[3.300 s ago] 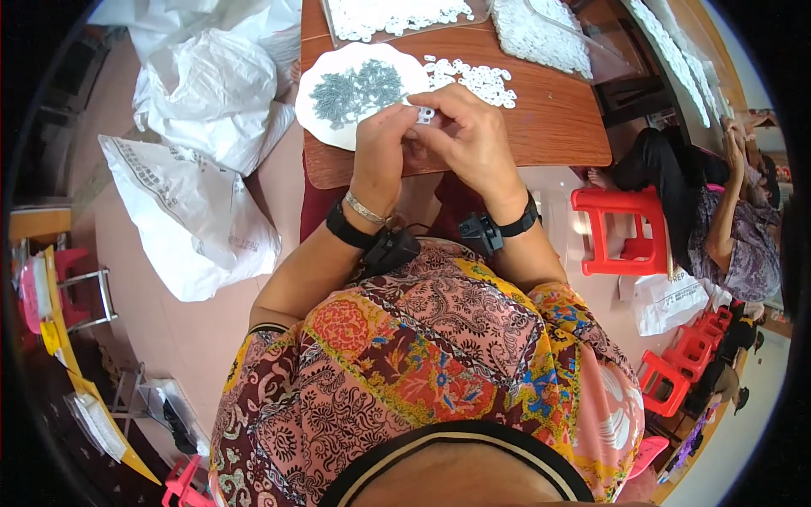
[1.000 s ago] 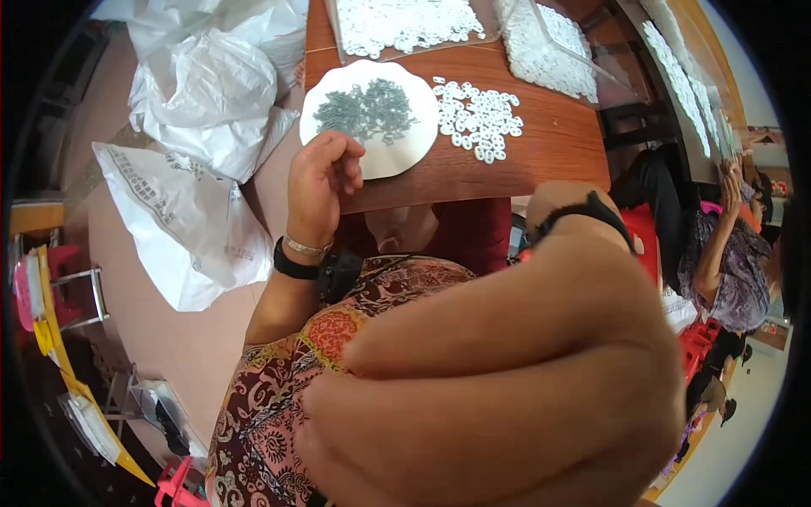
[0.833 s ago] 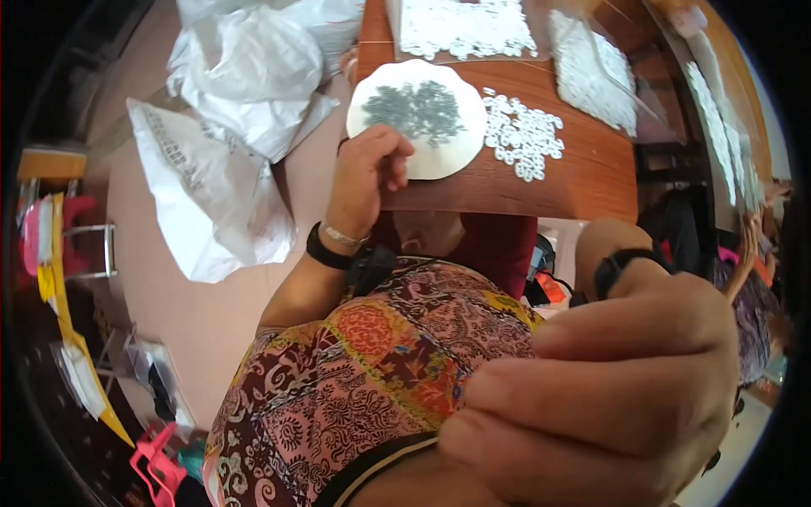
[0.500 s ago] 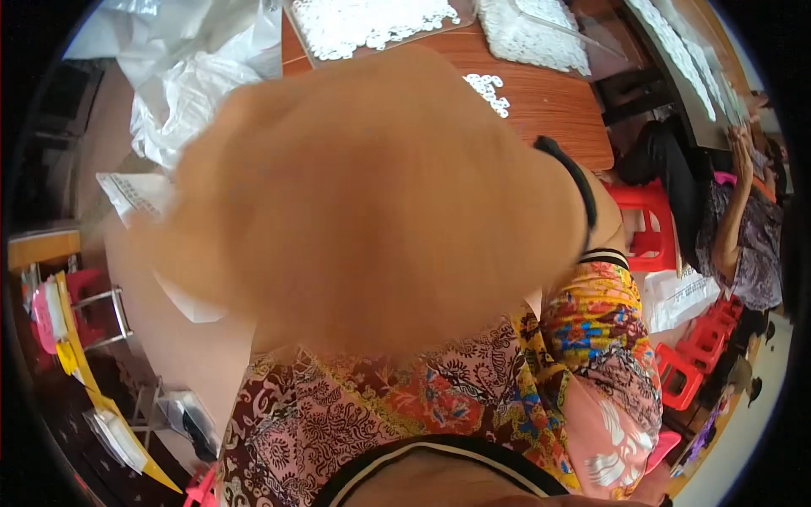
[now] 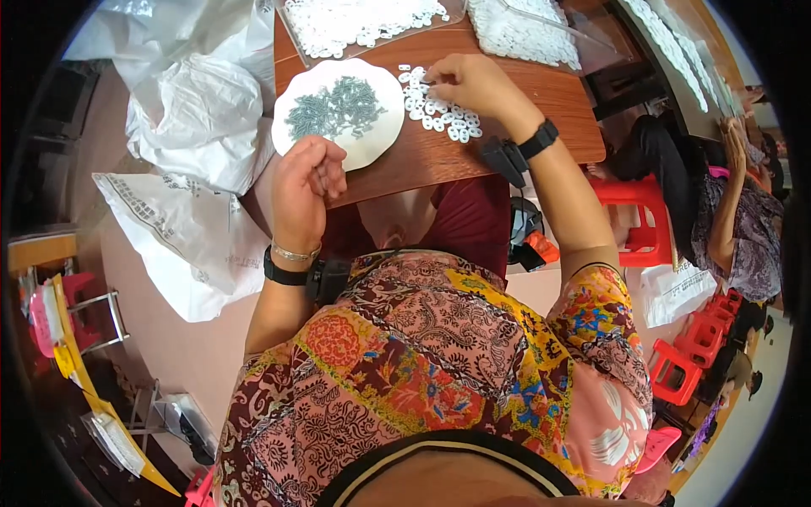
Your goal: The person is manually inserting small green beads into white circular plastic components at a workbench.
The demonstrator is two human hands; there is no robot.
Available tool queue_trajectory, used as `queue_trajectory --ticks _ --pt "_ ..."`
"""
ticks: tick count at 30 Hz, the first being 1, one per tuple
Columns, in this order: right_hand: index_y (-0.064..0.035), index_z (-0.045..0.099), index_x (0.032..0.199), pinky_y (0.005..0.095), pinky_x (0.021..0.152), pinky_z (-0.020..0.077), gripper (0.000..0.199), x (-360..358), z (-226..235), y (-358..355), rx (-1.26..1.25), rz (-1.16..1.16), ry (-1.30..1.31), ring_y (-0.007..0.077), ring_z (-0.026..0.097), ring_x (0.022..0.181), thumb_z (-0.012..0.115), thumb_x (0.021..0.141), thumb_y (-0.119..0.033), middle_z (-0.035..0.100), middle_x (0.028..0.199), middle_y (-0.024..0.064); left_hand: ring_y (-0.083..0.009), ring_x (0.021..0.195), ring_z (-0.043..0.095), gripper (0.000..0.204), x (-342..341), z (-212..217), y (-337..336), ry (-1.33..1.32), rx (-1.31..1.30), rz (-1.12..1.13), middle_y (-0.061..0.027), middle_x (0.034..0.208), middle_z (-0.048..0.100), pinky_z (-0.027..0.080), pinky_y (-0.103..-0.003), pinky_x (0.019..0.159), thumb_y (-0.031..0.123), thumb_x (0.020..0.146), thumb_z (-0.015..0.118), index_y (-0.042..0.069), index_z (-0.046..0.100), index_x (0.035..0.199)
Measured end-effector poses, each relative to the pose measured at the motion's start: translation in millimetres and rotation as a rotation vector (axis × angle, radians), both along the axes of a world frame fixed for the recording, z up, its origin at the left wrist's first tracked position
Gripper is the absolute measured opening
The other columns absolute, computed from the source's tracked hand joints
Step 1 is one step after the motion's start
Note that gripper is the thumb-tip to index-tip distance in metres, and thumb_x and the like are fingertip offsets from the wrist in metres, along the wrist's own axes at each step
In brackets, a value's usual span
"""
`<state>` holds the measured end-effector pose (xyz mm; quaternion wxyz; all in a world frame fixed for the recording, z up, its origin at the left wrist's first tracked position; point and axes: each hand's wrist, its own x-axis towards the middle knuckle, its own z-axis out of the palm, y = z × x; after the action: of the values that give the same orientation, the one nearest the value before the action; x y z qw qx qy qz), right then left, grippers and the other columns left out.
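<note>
A white scalloped plate (image 5: 384, 139) holds a pile of small grey metal pins or screws (image 5: 334, 110). Over the plate's near edge is my left hand (image 5: 309, 173), its fingers curled in; what they hold, if anything, is hidden. To the right of the plate, small white plastic pieces with holes (image 5: 439, 114) lie loose on the brown wooden table (image 5: 541, 110). My right hand (image 5: 473, 84) reaches over these pieces from the right, thumb and index finger apart at their edge. No piece shows between those fingertips.
Clear bins of white pieces (image 5: 359, 21) (image 5: 524, 34) stand at the table's far side. White plastic bags (image 5: 203, 118) bulge at the left, beside a white sack (image 5: 182, 228). A red stool (image 5: 638, 220) stands right, near another person (image 5: 743, 228) seated at a table.
A blurred hand and forearm filled the middle before, hiding the plate. Now my right hand is over the white pieces, and my left hand shows at the plate.
</note>
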<state>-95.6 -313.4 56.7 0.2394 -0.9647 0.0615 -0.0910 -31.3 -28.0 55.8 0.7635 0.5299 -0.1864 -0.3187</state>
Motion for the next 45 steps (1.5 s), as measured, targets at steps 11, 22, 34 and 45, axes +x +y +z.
queue_trajectory --ticks 11,22,34,45 --pt "-0.0088 0.067 0.083 0.0416 0.074 0.0485 0.012 12 -17 -5 -0.314 -0.048 -0.077 0.0313 0.062 0.082 0.059 0.078 -0.017 0.065 0.082 0.0126 -0.0145 0.054 0.044 0.027 2 0 11 0.010 -0.006 0.019 -0.0041 0.062 0.046 0.036 -0.025 0.050 0.021 0.093 0.044 0.000 0.054 0.080" --pt "-0.0104 0.068 0.093 0.0408 0.075 0.0482 0.019 53 -13 -7 -0.415 -0.011 0.021 0.0314 0.061 0.084 0.059 0.079 -0.020 0.064 0.089 0.0116 -0.0102 0.051 0.047 0.027 3 0 15 0.002 -0.006 0.038 -0.0027 0.060 0.050 0.034 -0.021 0.047 0.021 0.091 0.043 0.001 0.057 0.080" --pt "-0.0103 0.064 0.077 0.0398 0.070 0.0480 0.007 33 -1 -14 -0.363 0.107 -0.031 0.0295 0.060 0.081 0.059 0.077 -0.015 0.061 0.082 0.0095 -0.0096 0.052 0.048 0.027 4 -6 12 0.014 0.004 0.028 -0.0018 0.061 0.050 0.034 -0.020 0.048 0.021 0.092 0.043 0.001 0.058 0.080" --pt "-0.0073 0.066 0.081 0.0380 0.073 0.0482 0.011 29 6 -7 -0.369 0.097 -0.012 0.0287 0.060 0.082 0.061 0.078 -0.016 0.062 0.084 0.0090 -0.0099 0.050 0.048 0.026 4 -10 12 0.056 0.005 0.045 -0.0025 0.059 0.051 0.034 -0.020 0.047 0.021 0.092 0.044 0.001 0.058 0.080"
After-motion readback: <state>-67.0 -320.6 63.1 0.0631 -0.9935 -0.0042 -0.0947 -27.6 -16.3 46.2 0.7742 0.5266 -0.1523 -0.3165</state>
